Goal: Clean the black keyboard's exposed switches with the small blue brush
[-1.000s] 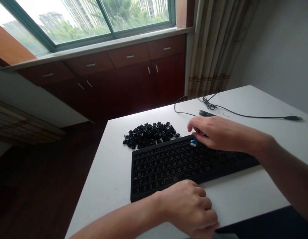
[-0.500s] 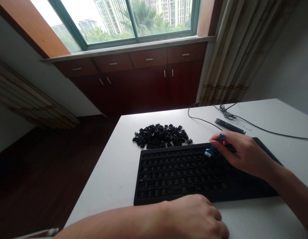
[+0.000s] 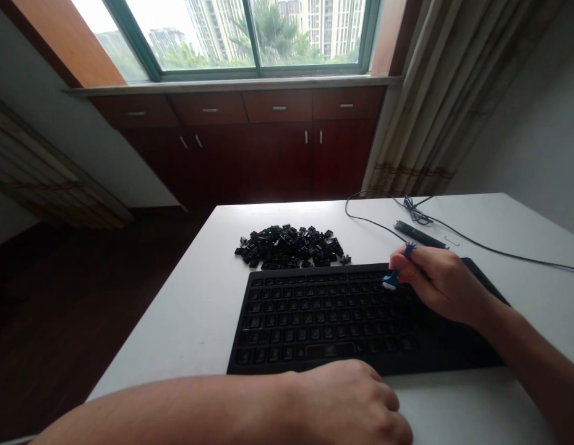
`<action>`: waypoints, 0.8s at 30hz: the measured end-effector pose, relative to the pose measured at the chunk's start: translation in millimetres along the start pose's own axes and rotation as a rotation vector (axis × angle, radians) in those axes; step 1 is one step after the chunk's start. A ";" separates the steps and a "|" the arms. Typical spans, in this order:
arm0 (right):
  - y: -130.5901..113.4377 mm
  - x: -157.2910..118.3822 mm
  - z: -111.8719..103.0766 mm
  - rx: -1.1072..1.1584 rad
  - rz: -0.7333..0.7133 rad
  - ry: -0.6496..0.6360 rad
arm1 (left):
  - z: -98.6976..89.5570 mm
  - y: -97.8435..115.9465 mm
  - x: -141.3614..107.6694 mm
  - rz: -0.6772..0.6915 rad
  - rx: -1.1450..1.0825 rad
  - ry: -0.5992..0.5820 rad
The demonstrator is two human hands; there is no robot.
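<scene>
Right hand [image 3: 440,285] pinches a blue brush [image 3: 393,279] over the keyboard [image 3: 315,321]; left hand [image 3: 347,400], curled and empty, steadies its front edge

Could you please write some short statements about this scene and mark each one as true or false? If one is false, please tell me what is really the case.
1. The right hand holds a small blue brush with white bristles above a flat black keyboard. True.
2. The loose black plastic keycaps lie on top of the keyboard. False: they form a heap on the white table, beyond the keyboard.
3. The left hand lies over the near edge of the keyboard. True.
4. The thin black cable lies on the dark wooden floor. False: it lies on the table, beyond the keyboard.
</scene>
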State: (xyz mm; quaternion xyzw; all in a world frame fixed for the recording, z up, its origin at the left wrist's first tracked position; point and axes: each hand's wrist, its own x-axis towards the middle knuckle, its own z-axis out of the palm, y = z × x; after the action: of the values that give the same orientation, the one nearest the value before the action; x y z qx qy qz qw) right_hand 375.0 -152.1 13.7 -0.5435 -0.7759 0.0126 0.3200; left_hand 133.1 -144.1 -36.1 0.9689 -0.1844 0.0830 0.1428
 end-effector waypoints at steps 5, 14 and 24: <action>-6.5 -1.6 5.1 0.113 0.008 0.054 | 0.7 1.2 -3.5 0.038 0.063 0.035; -8.7 -4.9 -5.6 -0.182 -0.059 0.288 | 2.1 0.8 -3.7 -0.042 -0.018 0.057; 1.6 2.1 5.8 -0.151 0.156 0.021 | 7.5 -0.3 -8.5 -0.097 -0.041 0.058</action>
State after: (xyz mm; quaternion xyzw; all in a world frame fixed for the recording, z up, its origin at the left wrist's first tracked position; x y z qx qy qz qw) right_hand 373.0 -147.8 9.5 -0.6249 -0.7267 -0.0268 0.2843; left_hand 126.2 -143.2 -45.1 0.9707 -0.1346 0.1004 0.1720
